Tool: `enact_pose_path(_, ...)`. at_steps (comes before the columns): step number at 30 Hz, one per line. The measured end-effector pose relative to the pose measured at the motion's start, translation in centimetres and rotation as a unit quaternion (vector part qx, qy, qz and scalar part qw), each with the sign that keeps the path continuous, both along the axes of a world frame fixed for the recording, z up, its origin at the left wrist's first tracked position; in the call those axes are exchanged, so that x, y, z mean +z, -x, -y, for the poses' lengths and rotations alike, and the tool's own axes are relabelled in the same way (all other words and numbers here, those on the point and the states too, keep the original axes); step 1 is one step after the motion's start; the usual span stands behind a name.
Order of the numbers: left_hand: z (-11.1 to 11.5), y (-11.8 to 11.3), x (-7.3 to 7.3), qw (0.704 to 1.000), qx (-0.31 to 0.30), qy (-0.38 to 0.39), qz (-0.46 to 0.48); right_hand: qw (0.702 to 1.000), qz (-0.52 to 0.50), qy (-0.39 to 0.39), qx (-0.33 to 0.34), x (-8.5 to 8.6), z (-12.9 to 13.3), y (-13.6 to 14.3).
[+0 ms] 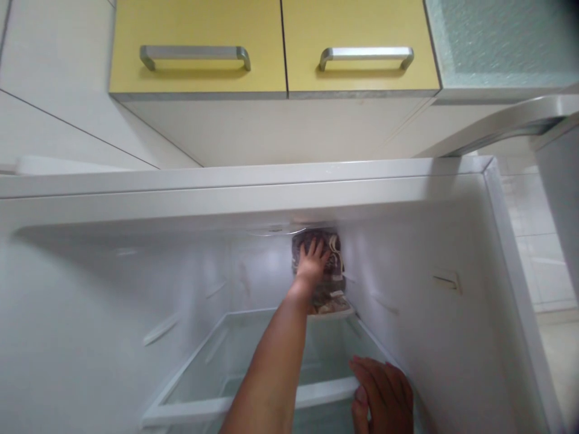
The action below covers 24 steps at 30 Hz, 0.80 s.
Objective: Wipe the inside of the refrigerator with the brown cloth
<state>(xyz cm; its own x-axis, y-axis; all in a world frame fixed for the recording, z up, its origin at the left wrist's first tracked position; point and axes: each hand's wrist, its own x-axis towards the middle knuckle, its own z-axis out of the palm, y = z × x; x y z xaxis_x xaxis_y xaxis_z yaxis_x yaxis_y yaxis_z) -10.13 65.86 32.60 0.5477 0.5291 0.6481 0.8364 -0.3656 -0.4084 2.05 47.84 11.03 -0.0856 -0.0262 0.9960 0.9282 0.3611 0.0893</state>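
Deep inside a white fridge compartment, my left hand [312,263] reaches to the back right corner. Its fingers are spread over the front of a dark printed package [335,253] with pale markings; I cannot tell how firmly they press. Under that package lies another dark package [326,296] with a brownish lower part, on the back of the glass shelf [257,334]. At the lower right, my right hand [384,395] hovers by the shelf's white front rim [325,392], fingers loosely bent and thumb apart. Nothing shows in it; whether it touches the rim is unclear.
White compartment walls [407,253] rise on both sides, with small shelf ledges [161,330]. The compartment's top edge [253,187] runs across above my arms. Yellow cabinet doors [199,30] with metal handles are overhead. An open fridge door [561,163] stands at the right.
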Motion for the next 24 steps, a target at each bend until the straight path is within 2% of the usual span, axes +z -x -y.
enact_pose_path(3,-0.1,-2.1,-0.2,1.000,-0.019,-0.003,-0.013,1.000,0.024,-0.005,-0.017,0.2,-0.1,-0.5)
enact_pose_path(7,-0.4,-0.7,0.0,1.000,-0.011,-0.011,-0.005,0.999,0.047,-0.011,-0.021,0.2,-0.1,-0.9)
enact_pose_path(14,0.0,5.8,0.8,0.995,0.079,-0.017,0.062,0.998,0.053,-0.007,-0.021,0.2,0.1,-1.0)
enact_pose_path(21,2.0,14.3,-0.3,0.968,0.185,-0.062,0.157,0.998,0.055,-0.003,-0.022,0.3,0.1,-0.9)
enact_pose_path(24,2.0,16.9,-0.7,0.952,0.216,-0.077,0.203,0.998,0.056,-0.010,-0.026,0.2,0.0,-1.0)
